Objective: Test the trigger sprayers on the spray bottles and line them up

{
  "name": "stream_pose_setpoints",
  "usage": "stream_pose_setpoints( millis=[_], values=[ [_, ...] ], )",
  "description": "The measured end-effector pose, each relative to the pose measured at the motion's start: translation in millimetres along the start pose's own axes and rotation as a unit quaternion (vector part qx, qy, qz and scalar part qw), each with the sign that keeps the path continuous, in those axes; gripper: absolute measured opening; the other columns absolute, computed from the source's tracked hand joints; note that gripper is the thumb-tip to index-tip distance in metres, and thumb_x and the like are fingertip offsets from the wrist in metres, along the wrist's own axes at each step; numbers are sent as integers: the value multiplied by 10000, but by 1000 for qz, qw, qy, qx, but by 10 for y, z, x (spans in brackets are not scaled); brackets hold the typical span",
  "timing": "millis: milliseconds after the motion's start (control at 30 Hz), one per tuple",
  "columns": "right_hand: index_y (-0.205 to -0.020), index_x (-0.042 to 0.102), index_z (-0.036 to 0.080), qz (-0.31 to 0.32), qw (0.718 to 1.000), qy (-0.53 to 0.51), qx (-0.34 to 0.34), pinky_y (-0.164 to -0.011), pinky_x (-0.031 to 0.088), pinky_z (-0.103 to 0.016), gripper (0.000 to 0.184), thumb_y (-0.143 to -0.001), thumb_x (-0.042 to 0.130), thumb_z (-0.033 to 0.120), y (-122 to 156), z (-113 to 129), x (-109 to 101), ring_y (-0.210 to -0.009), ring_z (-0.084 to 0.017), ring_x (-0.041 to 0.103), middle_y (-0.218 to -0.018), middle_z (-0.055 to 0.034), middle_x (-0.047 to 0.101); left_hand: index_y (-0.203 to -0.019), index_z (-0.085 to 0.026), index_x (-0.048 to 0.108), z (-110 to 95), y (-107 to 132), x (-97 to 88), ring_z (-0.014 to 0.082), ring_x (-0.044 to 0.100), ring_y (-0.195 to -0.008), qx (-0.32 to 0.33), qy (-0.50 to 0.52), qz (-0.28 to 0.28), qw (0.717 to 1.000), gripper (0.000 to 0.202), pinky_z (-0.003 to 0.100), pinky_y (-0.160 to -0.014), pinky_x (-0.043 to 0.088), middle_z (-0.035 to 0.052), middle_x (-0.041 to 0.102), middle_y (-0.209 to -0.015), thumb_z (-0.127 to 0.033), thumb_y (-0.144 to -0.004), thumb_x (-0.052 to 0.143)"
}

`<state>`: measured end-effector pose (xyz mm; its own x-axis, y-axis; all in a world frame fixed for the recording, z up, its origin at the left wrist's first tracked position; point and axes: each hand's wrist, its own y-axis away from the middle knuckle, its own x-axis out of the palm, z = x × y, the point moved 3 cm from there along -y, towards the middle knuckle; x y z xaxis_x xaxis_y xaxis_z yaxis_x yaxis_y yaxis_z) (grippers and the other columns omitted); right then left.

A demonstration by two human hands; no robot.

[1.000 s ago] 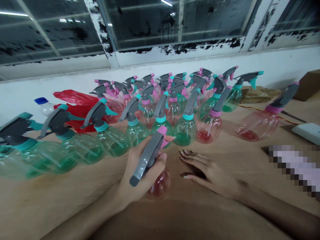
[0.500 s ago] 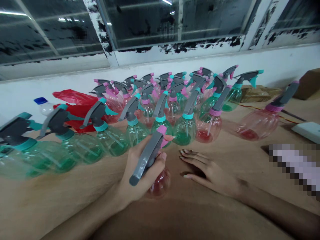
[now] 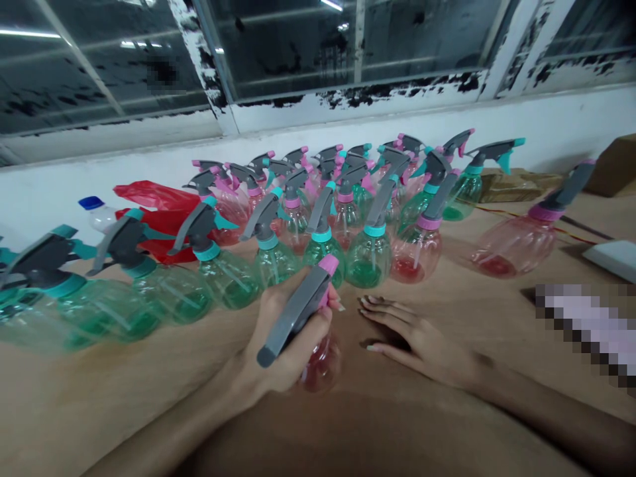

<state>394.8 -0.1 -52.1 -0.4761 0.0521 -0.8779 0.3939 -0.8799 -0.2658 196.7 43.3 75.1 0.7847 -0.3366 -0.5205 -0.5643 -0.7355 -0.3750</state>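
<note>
My left hand (image 3: pixel 278 338) is wrapped round the neck of a pink spray bottle (image 3: pixel 320 361) with a grey trigger head and pink nozzle, which stands on the brown table (image 3: pixel 149 391). A finger lies over the pink trigger. My right hand (image 3: pixel 417 334) rests flat on the table just right of that bottle, fingers stretched out and holding nothing. Right behind both hands stand several green and pink spray bottles (image 3: pixel 365 258) in rows.
More green bottles (image 3: pixel 169 285) run off to the left edge. A lone pink bottle (image 3: pixel 517 242) stands at the right. A red plastic bag (image 3: pixel 149 205) and a white blue-capped bottle (image 3: pixel 97 211) lie by the wall. A white box (image 3: pixel 613 257) sits at the right.
My left forefinger has curled in on the trigger of the pink bottle. The view has shifted slightly to the left. My right hand has stayed flat on the table.
</note>
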Motion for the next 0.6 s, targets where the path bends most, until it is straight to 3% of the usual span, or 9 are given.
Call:
stream_pose_setpoints(
  millis=[133, 233, 367, 600],
  values=[
    [-1334, 435, 180, -7, 1000, -4, -9, -1080, 346, -434, 522, -897, 478, 462, -10, 6, -3, -1305, -210, 387, -1389, -86, 475, -886, -264, 582, 33, 17, 11, 146, 460, -501, -33, -17, -30, 999, 152, 277, -516, 425, -43, 499, -584, -207, -777, 494],
    [-1334, 436, 182, -16, 1000, -8, -13, -1072, 355, -444, 523, -895, 484, 462, -17, 15, -10, -1296, -216, 401, -1384, -90, 480, -961, -276, 599, 54, 33, 27, 156, 479, -536, -39, -16, -55, 998, 198, 279, -521, 435, -37, 485, -602, -232, -791, 507],
    [-1332, 438, 194, -28, 999, -15, -18, -1063, 362, -460, 514, -894, 488, 457, -20, 23, -21, -1288, -224, 412, -1372, -90, 493, -1045, -290, 603, 83, 44, 55, 147, 470, -522, -50, -15, -49, 997, 253, 276, -523, 431, -39, 485, -617, -242, -810, 519],
    [-1364, 401, 212, -19, 1000, -11, -19, -1065, 360, -446, 535, -898, 472, 465, -35, 15, -17, -1288, -222, 413, -1383, -81, 482, -995, -311, 639, 93, 56, 32, 155, 505, -561, -63, -9, -73, 995, 239, 281, -558, 465, -43, 510, -616, -236, -775, 584]
  ],
)
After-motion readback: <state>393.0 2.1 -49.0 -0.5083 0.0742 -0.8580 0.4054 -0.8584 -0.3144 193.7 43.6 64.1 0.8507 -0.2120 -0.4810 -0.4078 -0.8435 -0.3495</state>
